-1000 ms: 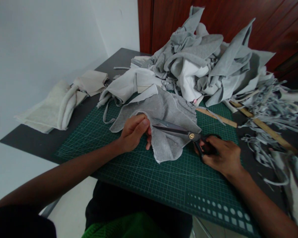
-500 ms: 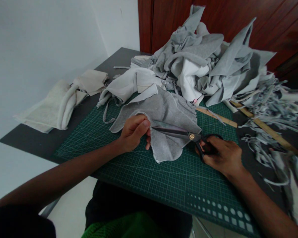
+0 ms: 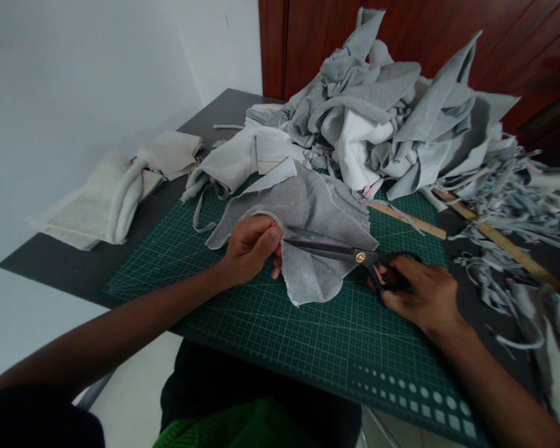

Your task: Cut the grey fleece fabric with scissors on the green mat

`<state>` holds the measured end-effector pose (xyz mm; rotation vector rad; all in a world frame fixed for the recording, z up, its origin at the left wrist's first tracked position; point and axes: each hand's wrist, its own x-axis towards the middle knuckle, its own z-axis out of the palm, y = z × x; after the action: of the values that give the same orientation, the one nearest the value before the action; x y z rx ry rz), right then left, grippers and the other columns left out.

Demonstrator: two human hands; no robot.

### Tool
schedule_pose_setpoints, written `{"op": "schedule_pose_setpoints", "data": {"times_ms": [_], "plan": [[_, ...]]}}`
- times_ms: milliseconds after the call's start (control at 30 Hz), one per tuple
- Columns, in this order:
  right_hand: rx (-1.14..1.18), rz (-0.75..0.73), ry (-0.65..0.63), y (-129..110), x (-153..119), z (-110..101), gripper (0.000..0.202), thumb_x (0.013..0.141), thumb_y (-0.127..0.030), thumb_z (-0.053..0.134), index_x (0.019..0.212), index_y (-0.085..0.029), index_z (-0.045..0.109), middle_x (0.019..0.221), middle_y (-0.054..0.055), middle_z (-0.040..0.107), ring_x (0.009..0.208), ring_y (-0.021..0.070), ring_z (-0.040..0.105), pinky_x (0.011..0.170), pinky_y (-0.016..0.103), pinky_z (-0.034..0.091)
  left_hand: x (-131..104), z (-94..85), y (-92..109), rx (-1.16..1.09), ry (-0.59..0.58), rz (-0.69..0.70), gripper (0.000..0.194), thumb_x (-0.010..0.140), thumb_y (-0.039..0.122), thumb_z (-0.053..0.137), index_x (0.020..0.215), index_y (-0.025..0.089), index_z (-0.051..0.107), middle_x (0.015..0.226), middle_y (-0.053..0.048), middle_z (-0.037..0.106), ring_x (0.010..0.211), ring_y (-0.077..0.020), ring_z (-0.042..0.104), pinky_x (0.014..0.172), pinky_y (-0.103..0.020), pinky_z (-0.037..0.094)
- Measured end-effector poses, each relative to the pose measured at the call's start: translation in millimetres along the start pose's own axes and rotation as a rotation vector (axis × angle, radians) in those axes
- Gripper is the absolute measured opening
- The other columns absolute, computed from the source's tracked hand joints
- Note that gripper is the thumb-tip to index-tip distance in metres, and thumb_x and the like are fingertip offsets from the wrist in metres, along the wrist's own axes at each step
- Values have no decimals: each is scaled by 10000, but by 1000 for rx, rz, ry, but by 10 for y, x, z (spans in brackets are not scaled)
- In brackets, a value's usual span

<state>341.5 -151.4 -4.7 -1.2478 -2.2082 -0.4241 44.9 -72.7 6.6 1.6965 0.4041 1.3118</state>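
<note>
A grey fabric piece (image 3: 303, 199) lies over the green cutting mat (image 3: 270, 336). My left hand (image 3: 252, 249) pinches the fabric's edge between thumb and fingers, near its middle. Black scissors (image 3: 360, 256) with a gold-coloured pivot are in my right hand (image 3: 420, 289), whose fingers are through the handles. The blades point left, lie across the grey fabric and reach almost to my left fingertips. Below the blades a rounded flap of the fabric rests on the mat.
Behind the fabric rises a large heap of grey and white cloth (image 3: 359, 106). Cream cloth pieces (image 3: 98, 199) lie at the left. Wooden strips (image 3: 413, 222) (image 3: 513, 249) and a tangle of thin scraps (image 3: 518, 193) are at the right.
The scissor handles have spread very slightly, and my right hand has shifted a little to the right. My left hand stays on the fabric edge.
</note>
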Motion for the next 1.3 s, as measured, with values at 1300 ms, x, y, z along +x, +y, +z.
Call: {"op": "schedule_pose_setpoints", "data": {"times_ms": [1300], "plan": [[199, 116, -54, -163, 118, 18, 152, 826, -206, 565, 681, -218, 520, 523, -59, 518, 413, 74, 479, 429, 198, 342, -44, 46, -139, -269, 90, -253, 402, 955, 433, 546, 662, 173, 456, 484, 88, 459, 316, -41, 468, 285, -125, 422]]}}
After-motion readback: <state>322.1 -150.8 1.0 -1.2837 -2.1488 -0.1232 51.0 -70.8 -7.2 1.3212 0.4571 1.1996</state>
